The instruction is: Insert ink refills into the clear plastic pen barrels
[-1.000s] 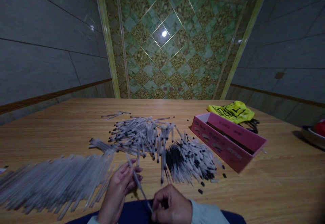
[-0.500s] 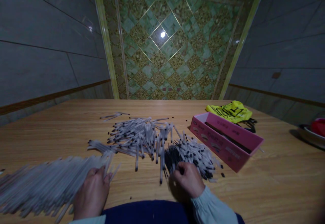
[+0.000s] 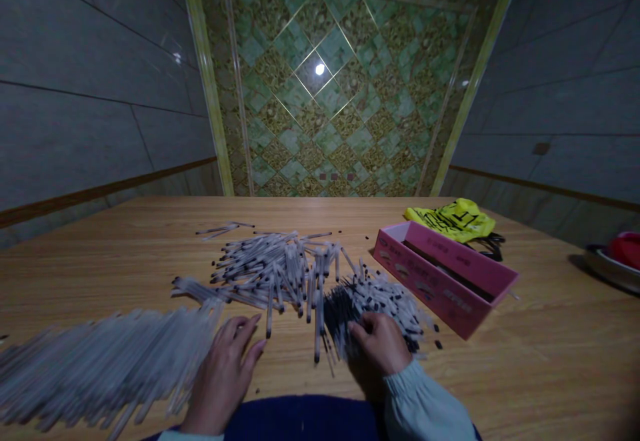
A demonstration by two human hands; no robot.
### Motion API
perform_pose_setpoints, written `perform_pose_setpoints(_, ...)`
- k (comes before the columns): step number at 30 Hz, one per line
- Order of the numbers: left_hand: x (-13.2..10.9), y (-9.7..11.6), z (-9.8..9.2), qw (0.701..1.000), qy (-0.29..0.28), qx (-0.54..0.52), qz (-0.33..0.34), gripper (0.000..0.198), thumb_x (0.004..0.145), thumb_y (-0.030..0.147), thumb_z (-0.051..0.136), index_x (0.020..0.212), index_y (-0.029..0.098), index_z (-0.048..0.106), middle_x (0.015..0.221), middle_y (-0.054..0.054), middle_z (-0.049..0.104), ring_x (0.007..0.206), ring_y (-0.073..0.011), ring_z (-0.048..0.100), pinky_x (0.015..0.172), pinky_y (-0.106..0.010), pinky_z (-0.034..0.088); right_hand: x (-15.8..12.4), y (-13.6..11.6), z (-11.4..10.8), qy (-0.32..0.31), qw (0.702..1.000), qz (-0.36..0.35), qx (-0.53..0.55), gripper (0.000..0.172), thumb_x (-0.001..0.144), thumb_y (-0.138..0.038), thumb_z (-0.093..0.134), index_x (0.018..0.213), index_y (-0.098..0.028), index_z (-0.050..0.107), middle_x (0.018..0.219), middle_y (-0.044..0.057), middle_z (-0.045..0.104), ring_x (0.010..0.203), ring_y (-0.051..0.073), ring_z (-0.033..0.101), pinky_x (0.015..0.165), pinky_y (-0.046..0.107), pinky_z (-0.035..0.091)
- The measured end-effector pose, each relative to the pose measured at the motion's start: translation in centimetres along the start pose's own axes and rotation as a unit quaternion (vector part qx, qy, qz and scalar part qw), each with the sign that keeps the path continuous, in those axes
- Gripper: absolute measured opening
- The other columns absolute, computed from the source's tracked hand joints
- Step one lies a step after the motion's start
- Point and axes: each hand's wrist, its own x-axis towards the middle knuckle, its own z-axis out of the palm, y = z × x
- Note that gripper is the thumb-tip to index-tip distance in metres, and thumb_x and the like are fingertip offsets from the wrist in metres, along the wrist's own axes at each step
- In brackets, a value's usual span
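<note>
My left hand (image 3: pixel 225 371) lies near the table's front edge with fingers stretched toward a loose pen tube (image 3: pixel 269 314), beside the big heap of clear pen barrels (image 3: pixel 105 361) at the left. My right hand (image 3: pixel 381 344) rests curled on the pile of black-tipped refills (image 3: pixel 385 304), fingertips pinching into it; what they hold I cannot make out. A middle pile of pens with black ends (image 3: pixel 273 267) lies just beyond both hands.
A pink open cardboard box (image 3: pixel 445 277) stands at the right on the wooden table (image 3: pixel 550 361). Behind it lies a yellow printed bag (image 3: pixel 453 217). A bowl with something red (image 3: pixel 617 257) sits at the far right edge. Small black caps are scattered about.
One second ago both hands held one pen together near the front edge. Then they parted; the left went to the barrel heap and now reaches toward the middle, the right stays on the refills.
</note>
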Motion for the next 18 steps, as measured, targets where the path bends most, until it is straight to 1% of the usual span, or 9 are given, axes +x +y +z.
perform_pose_setpoints(2, -0.1, 0.7, 0.8, 0.999, -0.031, -0.023, 0.038, 0.038, 0.082, 0.037, 0.045, 0.118, 0.029, 0.056, 0.111, -0.008, 0.057, 0.104, -0.0236, 0.052, 0.089, -0.038, 0.042, 0.5, 0.5, -0.2, 0.035, 0.998, -0.002, 0.059, 0.028, 0.078, -0.036, 0.048, 0.062, -0.016, 0.059, 0.057, 0.004, 0.06, 0.056, 0.016, 0.053, 0.053, 0.025, 0.033)
perform_pose_setpoints(5, -0.3, 1.3, 1.6, 0.996, -0.066, 0.004, 0.054, 0.037, 0.08, 0.037, 0.049, 0.116, 0.033, 0.058, 0.119, -0.009, 0.056, 0.112, -0.0269, 0.046, 0.092, -0.044, 0.037, 1.1, 1.4, -0.3, 0.103, 0.984, -0.021, 0.141, 0.023, 0.077, -0.032, 0.048, 0.082, -0.014, 0.061, 0.078, 0.008, 0.064, 0.073, 0.019, 0.058, 0.065, 0.028, 0.042)
perform_pose_setpoints(8, -0.3, 1.3, 1.7, 0.996, -0.075, 0.008, 0.043, 0.037, 0.08, 0.037, 0.049, 0.114, 0.028, 0.06, 0.119, -0.01, 0.057, 0.113, -0.0269, 0.046, 0.093, -0.044, 0.036, 1.5, 2.1, -0.2, 0.149, 0.975, -0.033, 0.162, 0.029, 0.073, -0.028, 0.051, 0.097, -0.013, 0.059, 0.094, 0.011, 0.061, 0.088, 0.022, 0.056, 0.078, 0.033, 0.044)
perform_pose_setpoints(10, -0.2, 1.2, 1.7, 0.997, -0.067, -0.012, 0.029, 0.036, 0.08, 0.037, 0.049, 0.111, 0.023, 0.062, 0.115, -0.011, 0.06, 0.109, -0.0262, 0.049, 0.092, -0.042, 0.038, 1.6, 2.4, -0.1, 0.165, 0.974, -0.039, 0.151, 0.029, 0.072, -0.026, 0.051, 0.098, -0.014, 0.059, 0.096, 0.011, 0.059, 0.091, 0.023, 0.055, 0.081, 0.035, 0.043)
perform_pose_setpoints(12, -0.1, 0.9, 1.6, 0.997, -0.055, -0.045, 0.012, 0.033, 0.08, 0.036, 0.049, 0.102, 0.02, 0.066, 0.106, -0.012, 0.064, 0.102, -0.0258, 0.054, 0.09, -0.039, 0.04, 1.6, 2.3, 0.0, 0.176, 0.972, -0.05, 0.145, 0.029, 0.072, -0.024, 0.051, 0.098, -0.014, 0.059, 0.097, 0.011, 0.057, 0.094, 0.023, 0.054, 0.083, 0.037, 0.043)
perform_pose_setpoints(14, 0.0, 0.6, 1.5, 0.995, -0.039, -0.089, -0.022, 0.026, 0.078, 0.036, 0.05, 0.087, 0.02, 0.069, 0.093, -0.01, 0.068, 0.091, -0.025, 0.059, 0.085, -0.037, 0.043, 1.4, 2.1, 0.0, 0.184, 0.97, -0.059, 0.149, 0.028, 0.073, -0.024, 0.051, 0.098, -0.014, 0.058, 0.099, 0.011, 0.056, 0.096, 0.024, 0.053, 0.086, 0.037, 0.042)
perform_pose_setpoints(15, 0.0, 0.4, 1.5, 0.991, -0.03, -0.118, -0.051, 0.023, 0.077, 0.036, 0.052, 0.079, 0.021, 0.069, 0.085, -0.009, 0.068, 0.084, -0.0242, 0.061, 0.08, -0.036, 0.044, 1.4, 2.0, 0.0, 0.184, 0.969, -0.064, 0.153, 0.027, 0.073, -0.023, 0.05, 0.098, -0.014, 0.058, 0.099, 0.011, 0.055, 0.097, 0.024, 0.052, 0.087, 0.038, 0.042)
perform_pose_setpoints(16, 0.0, 0.2, 1.5, 0.983, -0.023, -0.159, -0.09, 0.02, 0.074, 0.037, 0.055, 0.072, 0.021, 0.067, 0.077, -0.007, 0.069, 0.076, -0.0231, 0.062, 0.075, -0.034, 0.046, 1.3, 1.8, 0.1, 0.183, 0.968, -0.067, 0.159, 0.026, 0.074, -0.023, 0.05, 0.098, -0.014, 0.057, 0.1, 0.011, 0.055, 0.098, 0.024, 0.052, 0.087, 0.038, 0.041)
perform_pose_setpoints(18, 0.0, 0.1, 1.5, 0.952, -0.013, -0.253, -0.172, 0.017, 0.068, 0.039, 0.061, 0.065, 0.022, 0.062, 0.064, -0.004, 0.067, 0.062, -0.021, 0.063, 0.062, -0.031, 0.047, 1.0, 1.3, 0.2, 0.177, 0.965, -0.073, 0.179, 0.025, 0.076, -0.023, 0.05, 0.099, -0.015, 0.057, 0.104, 0.012, 0.054, 0.101, 0.024, 0.051, 0.088, 0.038, 0.041)
